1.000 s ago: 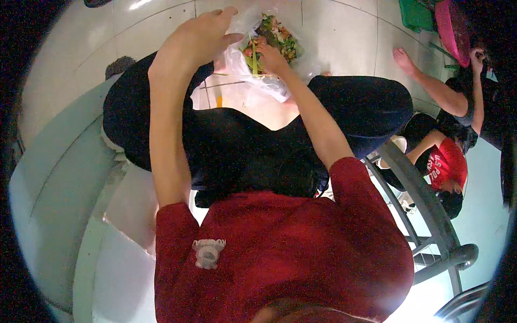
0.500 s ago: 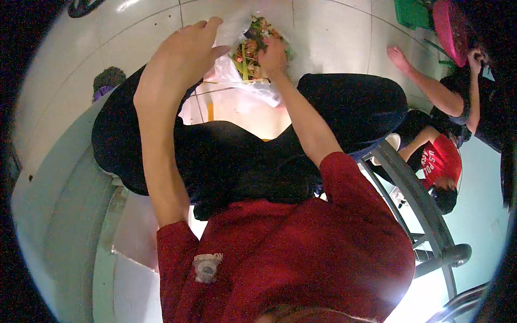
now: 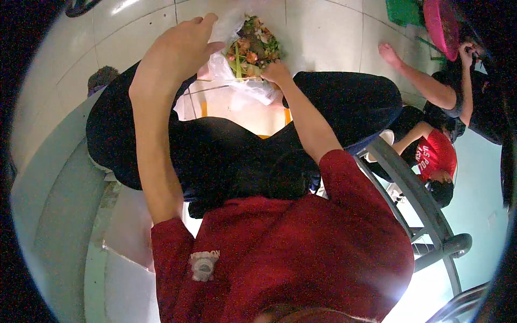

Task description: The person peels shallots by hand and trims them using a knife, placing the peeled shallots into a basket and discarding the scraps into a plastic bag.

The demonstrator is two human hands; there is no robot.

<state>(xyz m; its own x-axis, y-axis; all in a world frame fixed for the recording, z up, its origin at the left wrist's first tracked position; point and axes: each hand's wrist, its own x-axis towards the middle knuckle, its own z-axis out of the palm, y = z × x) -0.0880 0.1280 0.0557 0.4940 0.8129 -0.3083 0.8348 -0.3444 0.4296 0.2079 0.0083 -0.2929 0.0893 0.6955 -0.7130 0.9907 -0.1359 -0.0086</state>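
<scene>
A clear plastic bag (image 3: 258,92) lies open on the floor, holding chopped greens and reddish-orange food pieces (image 3: 251,56). Left of the bag's mouth is my left hand (image 3: 180,51), its thumb apart from its fingers and nothing visible between them. My right hand (image 3: 277,74) is at the bag's near right edge, fingers bent together against the food's rim; what they pinch is too small to make out. A pale green strip stands out among the food.
My dark-trousered knees (image 3: 344,107) flank the tiled floor (image 3: 323,32). A grey metal rail (image 3: 414,188) is at right. Two other people sit beyond it, one in a red shirt (image 3: 439,156), near a pink basin (image 3: 441,27) and a green container (image 3: 404,12). A dark fuzzy object (image 3: 102,78) lies left.
My right hand has drawn back from over the food to the bag's near right edge, uncovering more of the food. My left hand stays beside the bag, still spread. The whole view has shifted slightly.
</scene>
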